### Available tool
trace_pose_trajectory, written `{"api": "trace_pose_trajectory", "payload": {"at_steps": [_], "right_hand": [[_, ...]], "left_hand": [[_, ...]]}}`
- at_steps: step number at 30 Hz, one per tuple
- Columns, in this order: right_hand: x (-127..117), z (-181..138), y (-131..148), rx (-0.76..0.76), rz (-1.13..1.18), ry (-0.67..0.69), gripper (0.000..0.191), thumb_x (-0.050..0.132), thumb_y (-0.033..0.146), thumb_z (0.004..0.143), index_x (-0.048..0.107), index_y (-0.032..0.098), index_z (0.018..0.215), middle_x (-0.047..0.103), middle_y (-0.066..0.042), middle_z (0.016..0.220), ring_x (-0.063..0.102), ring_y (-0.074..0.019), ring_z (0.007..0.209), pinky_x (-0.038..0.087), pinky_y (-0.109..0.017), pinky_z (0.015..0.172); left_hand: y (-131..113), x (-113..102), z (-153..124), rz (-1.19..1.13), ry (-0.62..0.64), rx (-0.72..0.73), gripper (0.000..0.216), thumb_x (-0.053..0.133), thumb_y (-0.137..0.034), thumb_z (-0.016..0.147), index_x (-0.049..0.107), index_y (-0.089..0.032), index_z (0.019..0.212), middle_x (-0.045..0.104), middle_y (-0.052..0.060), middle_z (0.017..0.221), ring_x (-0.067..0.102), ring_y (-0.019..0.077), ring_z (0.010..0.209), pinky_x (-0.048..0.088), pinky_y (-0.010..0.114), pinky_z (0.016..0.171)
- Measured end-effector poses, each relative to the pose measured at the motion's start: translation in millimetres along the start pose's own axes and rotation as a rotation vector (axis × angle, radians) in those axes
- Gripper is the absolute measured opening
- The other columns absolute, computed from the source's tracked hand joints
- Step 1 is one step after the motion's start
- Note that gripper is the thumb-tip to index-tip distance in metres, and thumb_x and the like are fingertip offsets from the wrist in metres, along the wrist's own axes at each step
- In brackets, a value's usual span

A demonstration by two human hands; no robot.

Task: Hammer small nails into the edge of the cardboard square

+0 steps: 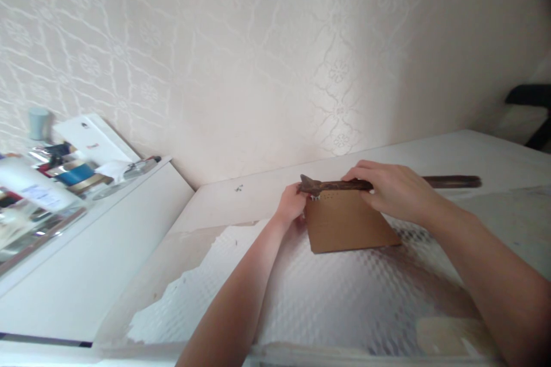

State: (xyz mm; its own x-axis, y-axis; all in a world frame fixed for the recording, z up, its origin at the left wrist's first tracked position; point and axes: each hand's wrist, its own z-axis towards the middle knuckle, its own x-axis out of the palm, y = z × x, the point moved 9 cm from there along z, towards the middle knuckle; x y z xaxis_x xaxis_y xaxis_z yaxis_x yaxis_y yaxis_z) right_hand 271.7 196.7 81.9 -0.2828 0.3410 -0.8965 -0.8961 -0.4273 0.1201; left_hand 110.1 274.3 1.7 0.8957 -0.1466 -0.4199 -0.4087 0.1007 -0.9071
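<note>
A flat piece of brown cardboard (348, 223) tilts above a white textured sheet. Along its upper edge runs a dark brown stick (338, 185) with a pointed, ear-like tip at the left end. My left hand (293, 202) is closed at that end, by the cardboard's upper left corner; its fingertips are partly hidden. My right hand (387, 189) is closed round the stick and the cardboard's upper right part, thumb in front. Past my right hand a dark brown length (456, 182) sticks out; whether it belongs to the same stick, I cannot tell.
On the left, a white cabinet (103, 264) carries a white box (97, 137), a blue tape roll (77, 174) and a white tube (38, 186). Small dark bits (239, 188) lie near the patterned wall (258, 69). A black object (529, 94) shows at far right.
</note>
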Motion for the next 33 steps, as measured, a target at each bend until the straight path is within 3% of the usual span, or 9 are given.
{"api": "trace_pose_trajectory", "payload": {"at_steps": [12, 33], "right_hand": [[-1.3, 0.4, -0.1, -0.009, 0.011, -0.018, 0.033, 0.048, 0.009, 0.073, 0.065, 0.026, 0.095, 0.066, 0.000, 0.095, 0.061, -0.0176, 0.076, 0.037, -0.026, 0.058], [-0.7, 1.1, 1.1, -0.005, 0.054, -0.005, 0.033, 0.047, 0.009, 0.073, 0.064, 0.026, 0.095, 0.065, 0.000, 0.096, 0.061, -0.0179, 0.080, 0.039, -0.026, 0.062]], "left_hand": [[1.1, 0.7, -2.3, 0.020, 0.014, -0.028, 0.021, 0.049, -0.016, 0.075, 0.068, -0.013, 0.081, 0.061, 0.001, 0.061, 0.049, 0.0117, 0.055, 0.036, 0.021, 0.054], [-3.8, -0.4, -0.6, 0.003, 0.008, 0.017, 0.024, 0.049, -0.012, 0.074, 0.070, -0.013, 0.086, 0.066, 0.003, 0.069, 0.056, 0.0140, 0.066, 0.041, 0.022, 0.064]]}}
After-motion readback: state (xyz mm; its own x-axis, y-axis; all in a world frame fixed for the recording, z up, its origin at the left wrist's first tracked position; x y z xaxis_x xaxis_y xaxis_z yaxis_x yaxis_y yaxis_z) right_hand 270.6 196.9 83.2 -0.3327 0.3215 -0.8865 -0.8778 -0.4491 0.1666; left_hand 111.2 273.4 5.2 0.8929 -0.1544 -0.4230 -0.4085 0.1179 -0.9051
